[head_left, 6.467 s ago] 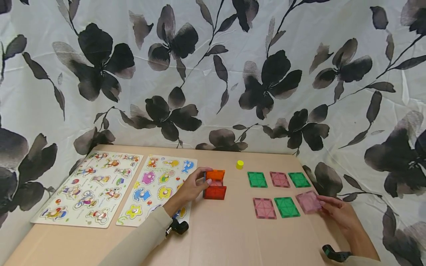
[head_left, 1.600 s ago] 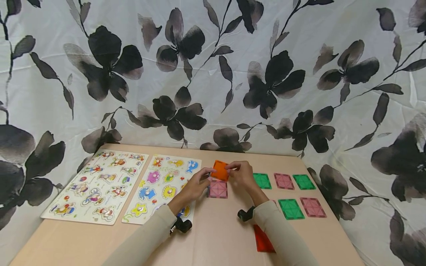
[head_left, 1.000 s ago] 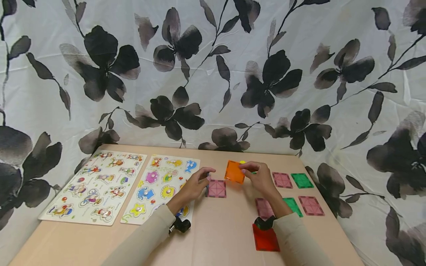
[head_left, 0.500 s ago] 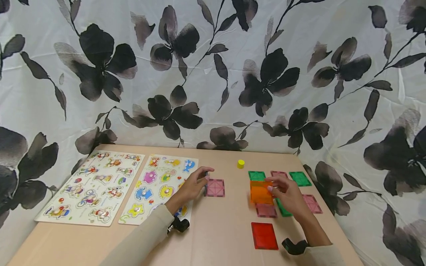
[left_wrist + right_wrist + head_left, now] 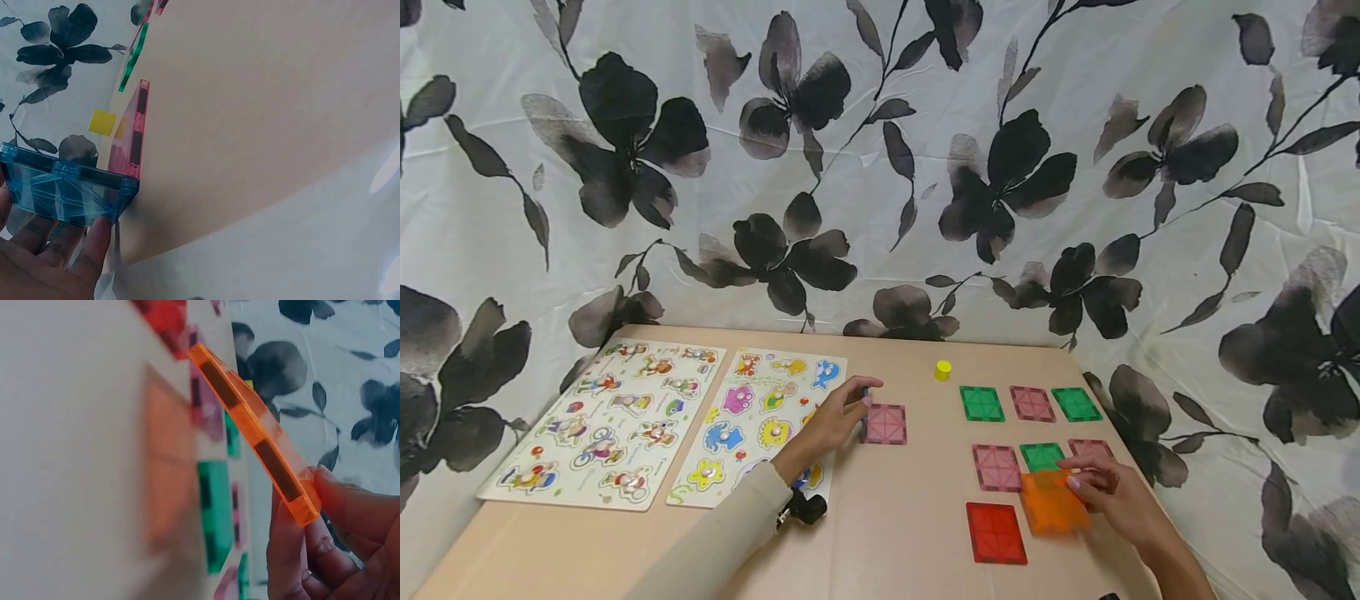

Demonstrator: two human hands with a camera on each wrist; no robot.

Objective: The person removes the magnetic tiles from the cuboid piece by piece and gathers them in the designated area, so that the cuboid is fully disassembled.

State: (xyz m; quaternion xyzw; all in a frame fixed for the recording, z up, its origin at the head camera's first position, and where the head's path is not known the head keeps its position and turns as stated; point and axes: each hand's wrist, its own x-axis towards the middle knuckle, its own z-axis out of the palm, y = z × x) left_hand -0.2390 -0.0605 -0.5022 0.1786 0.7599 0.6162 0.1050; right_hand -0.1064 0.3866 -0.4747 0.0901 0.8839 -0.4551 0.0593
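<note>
My right hand (image 5: pixel 1116 500) pinches an orange magnetic tile (image 5: pixel 1051 510) by its right edge, just above the table beside the red tile (image 5: pixel 996 533). The right wrist view shows this orange tile (image 5: pixel 253 434) tilted, its shadow on the tabletop. With its fingers and thumb, my left hand (image 5: pixel 831 421) grips a blue magnetic tile (image 5: pixel 62 187), which appears on edge. Against or very near the blue tile lies a flat pink tile (image 5: pixel 887 425); whether they touch I cannot tell.
Pink and green tiles lie in two rows at the right, including a green one (image 5: pixel 981 404) and a pink one (image 5: pixel 997 468). A yellow cylinder (image 5: pixel 942 371) stands behind. Two picture puzzle boards (image 5: pixel 602 425) cover the table's left. Floral cloth (image 5: pixel 880 167) hangs behind.
The orange tile has left the pink tile by my left hand; my right hand carried it right and nearer. Earlier, the red tile was set down at the front right. My left hand stays put.
</note>
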